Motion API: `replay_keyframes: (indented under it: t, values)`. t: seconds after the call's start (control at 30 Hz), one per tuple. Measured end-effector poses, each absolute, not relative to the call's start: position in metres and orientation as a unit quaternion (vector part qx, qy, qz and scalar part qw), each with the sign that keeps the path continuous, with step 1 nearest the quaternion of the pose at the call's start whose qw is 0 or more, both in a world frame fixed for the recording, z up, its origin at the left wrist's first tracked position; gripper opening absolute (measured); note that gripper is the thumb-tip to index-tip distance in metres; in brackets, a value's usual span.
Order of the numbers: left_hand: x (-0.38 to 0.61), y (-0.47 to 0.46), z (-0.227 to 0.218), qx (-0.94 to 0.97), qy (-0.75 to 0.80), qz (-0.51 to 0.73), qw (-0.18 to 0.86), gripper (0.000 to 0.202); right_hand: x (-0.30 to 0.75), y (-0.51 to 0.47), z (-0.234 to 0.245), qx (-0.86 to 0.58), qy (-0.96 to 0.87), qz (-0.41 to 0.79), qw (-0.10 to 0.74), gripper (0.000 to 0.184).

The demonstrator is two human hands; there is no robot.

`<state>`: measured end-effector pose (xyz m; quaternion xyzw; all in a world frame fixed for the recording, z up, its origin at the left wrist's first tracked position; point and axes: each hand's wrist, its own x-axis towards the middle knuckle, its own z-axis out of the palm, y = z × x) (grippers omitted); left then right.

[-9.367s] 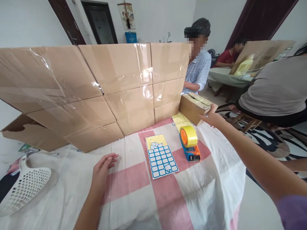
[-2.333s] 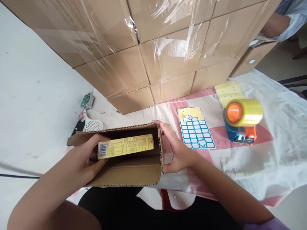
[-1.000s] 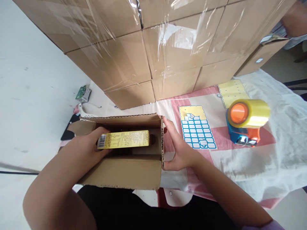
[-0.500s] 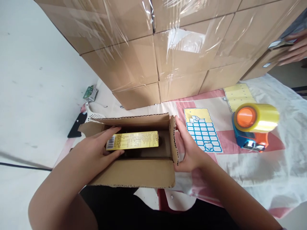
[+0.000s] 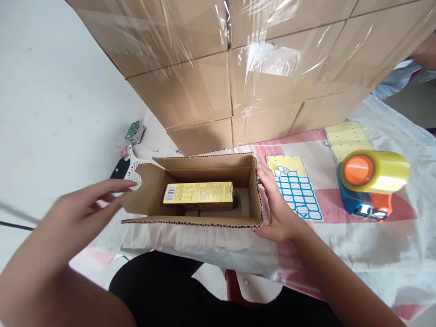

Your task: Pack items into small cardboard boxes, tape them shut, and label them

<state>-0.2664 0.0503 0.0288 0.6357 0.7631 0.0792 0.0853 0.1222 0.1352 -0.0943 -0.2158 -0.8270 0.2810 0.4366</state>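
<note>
An open cardboard box (image 5: pixel 207 161) stands lengthwise before me on the cloth-covered table. Inside lies a yellow printed carton (image 5: pixel 199 193) with a barcode at its left end. My right hand (image 5: pixel 277 209) grips the box's right end, fingers on the far corner and thumb at the near one. At the left end flap (image 5: pixel 145 188), which is folded outward, my left hand (image 5: pixel 98 200) has its fingers apart, holding nothing. Its fingertips are at the flap's outer edge; whether they touch it I cannot tell.
Stacked cartons (image 5: pixel 184 91) wrapped in clear film rise behind. To the right lie a label sheet (image 5: pixel 298 193), a yellow sheet (image 5: pixel 347 136) and a tape dispenser (image 5: pixel 368 181). A perforated white object (image 5: pixel 136 165) and a small green box (image 5: pixel 134 131) sit left. Another person's arm (image 5: pixel 425 54) shows far right.
My left hand has left the yellow carton and moved left out of the box to the end flap. The box's near flap now stands more upright. My right hand stays on the right end.
</note>
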Motion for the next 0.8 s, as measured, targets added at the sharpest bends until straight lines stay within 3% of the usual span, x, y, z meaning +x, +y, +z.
replay_keyframes:
  t: [0.13,0.3,0.37,0.47,0.53,0.6,0.73,0.8]
  values:
    - [-0.236,0.070,0.030,0.651,0.708,0.134,0.239,0.045,0.121,0.137,-0.089,-0.231,-0.824,0.293,0.426,0.097]
    - [-0.243,0.071,0.021,0.652,0.685,0.116,0.303,0.050,0.121,0.136,-0.086,-0.248,-0.825,0.300,0.409,0.087]
    - [-0.255,0.070,0.018,0.665,0.662,0.122,0.323,0.065,0.120,0.137,-0.087,-0.252,-0.826,0.295,0.409,0.085]
    - [-0.269,0.070,0.015,0.694,0.597,0.139,0.379,0.109,0.120,0.138,-0.088,-0.254,-0.828,0.285,0.411,0.082]
    - [-0.272,0.071,0.014,0.702,0.576,0.149,0.392,0.123,0.119,0.139,-0.088,-0.249,-0.828,0.281,0.416,0.077]
    - [-0.269,0.070,0.013,0.697,0.595,0.148,0.370,0.111,0.118,0.139,-0.088,-0.247,-0.829,0.274,0.420,0.073]
    - [-0.258,0.069,0.013,0.666,0.663,0.141,0.312,0.062,0.119,0.139,-0.090,-0.256,-0.834,0.250,0.420,0.068]
    - [-0.253,0.069,0.014,0.654,0.680,0.145,0.297,0.052,0.119,0.139,-0.090,-0.256,-0.841,0.237,0.415,0.070]
